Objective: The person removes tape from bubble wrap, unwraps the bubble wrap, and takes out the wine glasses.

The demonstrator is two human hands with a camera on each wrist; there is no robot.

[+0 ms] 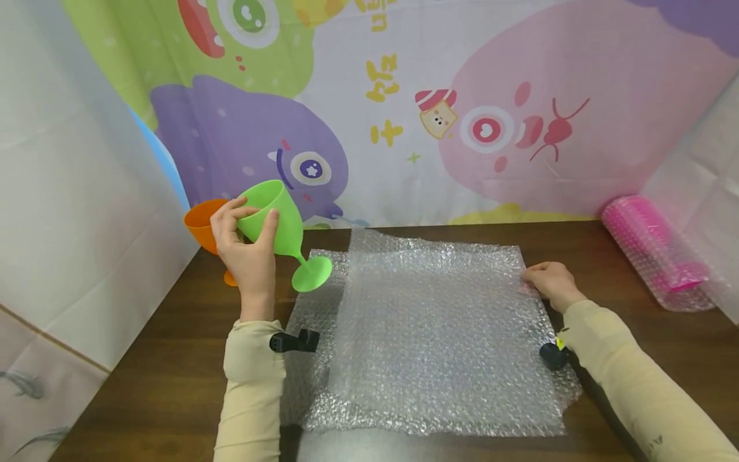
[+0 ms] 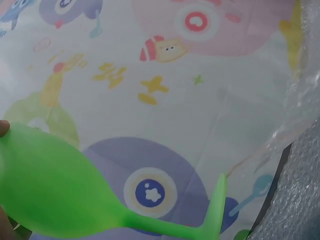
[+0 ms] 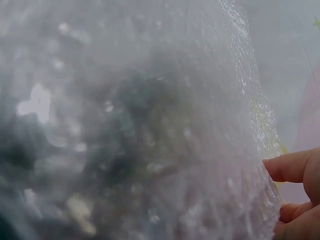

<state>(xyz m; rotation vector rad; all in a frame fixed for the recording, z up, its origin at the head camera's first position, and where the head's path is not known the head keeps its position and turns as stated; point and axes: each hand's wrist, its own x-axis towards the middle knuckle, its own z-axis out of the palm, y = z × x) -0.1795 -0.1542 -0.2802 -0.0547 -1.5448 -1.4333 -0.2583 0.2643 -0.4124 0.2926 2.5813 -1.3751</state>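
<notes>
A light green plastic goblet [image 1: 287, 226] is raised and tilted above the left part of the bubble wrap. My left hand [image 1: 245, 260] grips it by the bowl, thumb on the near side, some fingers over the rim. In the left wrist view the goblet's bowl [image 2: 60, 185] and stem lie sideways. Bubble wrap sheets [image 1: 439, 327] overlap flat on the table. Thumb and fingers of my right hand [image 1: 553, 283] pinch the upper right edge; in the right wrist view, the raised film [image 3: 200, 130] fills most of the picture. An orange goblet [image 1: 201, 224] is partly hidden behind my left hand.
At the table's right side lies a pink object [image 1: 649, 240] rolled in bubble wrap. The dark wooden table [image 1: 156, 359] meets a cartoon-printed cloth [image 1: 398, 179] at the back. Pale panels [image 1: 75, 160] flank the table on both sides.
</notes>
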